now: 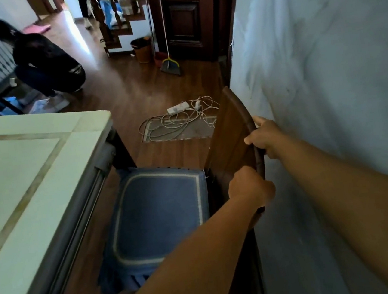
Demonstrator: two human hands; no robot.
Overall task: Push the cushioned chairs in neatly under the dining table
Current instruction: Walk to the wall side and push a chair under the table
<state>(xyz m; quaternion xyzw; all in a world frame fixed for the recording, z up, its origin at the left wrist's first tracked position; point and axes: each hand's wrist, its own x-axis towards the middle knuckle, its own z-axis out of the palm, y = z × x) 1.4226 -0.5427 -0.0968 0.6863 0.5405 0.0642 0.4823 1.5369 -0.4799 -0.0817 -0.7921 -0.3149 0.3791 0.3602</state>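
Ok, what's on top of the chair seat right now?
Only a blue cushion with a pale border, its fringe hanging over the front. The left forearm covers its near right corner, so that part stays unseen. Nothing else shows on it.

Dark wood floor (121, 89); pale marbled wall (323, 59); dark panelled door (184, 22).

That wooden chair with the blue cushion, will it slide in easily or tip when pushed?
The chair looks like solid wood, so probably stiff and fairly heavy. Both hands, left and right, grip its backrest high, so it might tilt. The smooth wooden floor likely lets it slide.
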